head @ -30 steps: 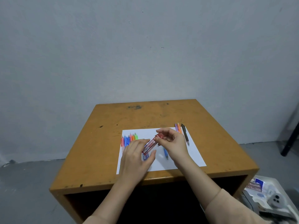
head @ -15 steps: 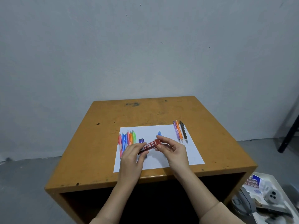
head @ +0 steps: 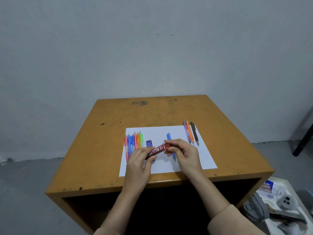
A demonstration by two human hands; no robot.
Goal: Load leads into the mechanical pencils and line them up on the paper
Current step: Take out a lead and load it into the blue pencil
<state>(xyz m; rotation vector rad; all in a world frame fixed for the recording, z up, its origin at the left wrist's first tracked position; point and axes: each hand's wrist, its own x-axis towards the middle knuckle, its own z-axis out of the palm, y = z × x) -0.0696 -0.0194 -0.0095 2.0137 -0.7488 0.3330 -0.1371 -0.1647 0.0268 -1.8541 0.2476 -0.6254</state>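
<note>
A red lead case marked 2B is held slantwise just above a white paper. My left hand grips its lower end and my right hand pinches its upper end. Several coloured mechanical pencils lie in a row on the paper's left side. One blue pencil lies mid-paper, partly under my right hand. Purple, orange and dark pencils lie at the paper's right edge. A dark blue lead case lies beside the left row.
The paper lies on a worn orange-brown wooden table against a grey wall. On the floor at the lower right stands a white tray with boxes and odds and ends. A dark post leans at the far right.
Both hands lowered the red lead case slightly toward me. The dark blue lead case and the top of the blue pencil, first covered, now show.
</note>
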